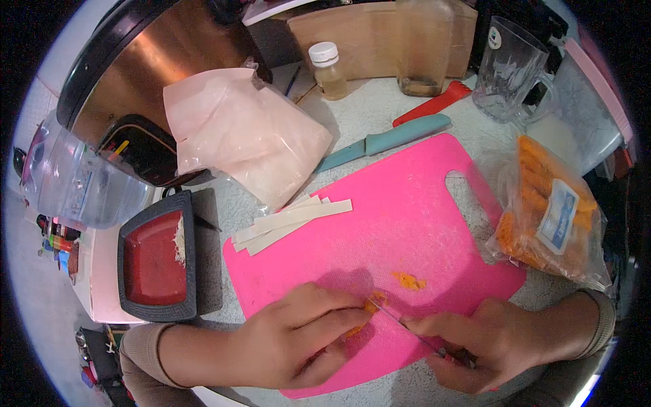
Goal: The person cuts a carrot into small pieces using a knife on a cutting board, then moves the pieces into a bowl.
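Observation:
Over the pink plastic cutting board (386, 219), my right hand (478, 336) grips a small knife (402, 325) whose thin blade points up and left. The blade meets an orange food piece (375, 301) at the fingertips of my left hand (300, 336), which holds it against the board. More orange shreds (408, 281) lie just beyond the blade. Several pale flat strips (295, 221) overlap at the board's upper left edge. A clear plastic bag of orange food pieces (544, 213) rests by the board's right side.
Behind the board lie a teal-handled knife (407, 135), a red plastic utensil (432, 103) and pale sheets in plastic wrap (244, 132). A red dish with a black rim (157, 259) stands left. Farther back are a capped bottle (330, 71), a glass bottle (424, 46) and a glass mug (508, 71).

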### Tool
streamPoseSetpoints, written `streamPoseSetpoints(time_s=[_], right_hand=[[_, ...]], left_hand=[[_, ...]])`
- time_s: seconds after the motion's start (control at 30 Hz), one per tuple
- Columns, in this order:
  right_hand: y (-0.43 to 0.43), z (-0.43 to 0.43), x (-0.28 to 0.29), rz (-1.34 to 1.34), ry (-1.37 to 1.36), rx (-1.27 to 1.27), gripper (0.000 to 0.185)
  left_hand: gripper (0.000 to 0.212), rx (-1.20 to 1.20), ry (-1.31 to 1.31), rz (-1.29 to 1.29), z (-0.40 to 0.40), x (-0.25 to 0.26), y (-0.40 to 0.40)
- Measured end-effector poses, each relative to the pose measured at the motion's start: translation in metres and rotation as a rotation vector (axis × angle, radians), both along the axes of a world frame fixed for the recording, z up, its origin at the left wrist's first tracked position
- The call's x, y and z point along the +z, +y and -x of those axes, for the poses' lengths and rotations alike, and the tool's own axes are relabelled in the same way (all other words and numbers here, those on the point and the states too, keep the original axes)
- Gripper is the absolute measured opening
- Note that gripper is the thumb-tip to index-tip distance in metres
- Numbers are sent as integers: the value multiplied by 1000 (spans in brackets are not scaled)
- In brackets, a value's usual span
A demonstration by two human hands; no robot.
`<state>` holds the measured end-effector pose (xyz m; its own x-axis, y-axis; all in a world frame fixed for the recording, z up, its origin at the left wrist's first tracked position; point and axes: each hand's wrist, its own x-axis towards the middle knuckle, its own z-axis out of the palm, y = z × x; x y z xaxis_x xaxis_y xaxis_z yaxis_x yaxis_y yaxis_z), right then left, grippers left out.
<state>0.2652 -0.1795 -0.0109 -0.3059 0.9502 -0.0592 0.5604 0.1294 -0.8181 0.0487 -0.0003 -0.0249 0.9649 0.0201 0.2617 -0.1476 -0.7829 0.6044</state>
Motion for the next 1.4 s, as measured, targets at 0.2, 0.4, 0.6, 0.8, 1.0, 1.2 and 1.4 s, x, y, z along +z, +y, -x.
streamPoseSetpoints(time_s=[0.2, 0.4, 0.6, 0.8, 1.0, 1.2, 1.4], right_hand=[[0, -1, -2, -43, 26, 9, 48], [0, 1, -1, -73, -9, 14, 47], [-1, 7, -1, -159, -43, -27, 45], [-4, 9, 0, -203, -31, -69, 46], [-3, 9, 1, -244, -11, -103, 41], [-3, 11, 3, -198, -51, -116, 37], [-3, 14, 5, -163, -94, -126, 37]], left_hand=[[35, -20, -6, -34, 0, 1, 0], [34, -16, -24, -51, 0, 0, -1], [34, -13, -22, -81, 1, -1, -2], [34, -18, -42, -108, 1, -2, -2], [36, -13, -27, -85, -3, 4, -5], [35, 2, -49, -75, -4, 1, -6], [35, 0, -63, -95, -5, 4, -7]])
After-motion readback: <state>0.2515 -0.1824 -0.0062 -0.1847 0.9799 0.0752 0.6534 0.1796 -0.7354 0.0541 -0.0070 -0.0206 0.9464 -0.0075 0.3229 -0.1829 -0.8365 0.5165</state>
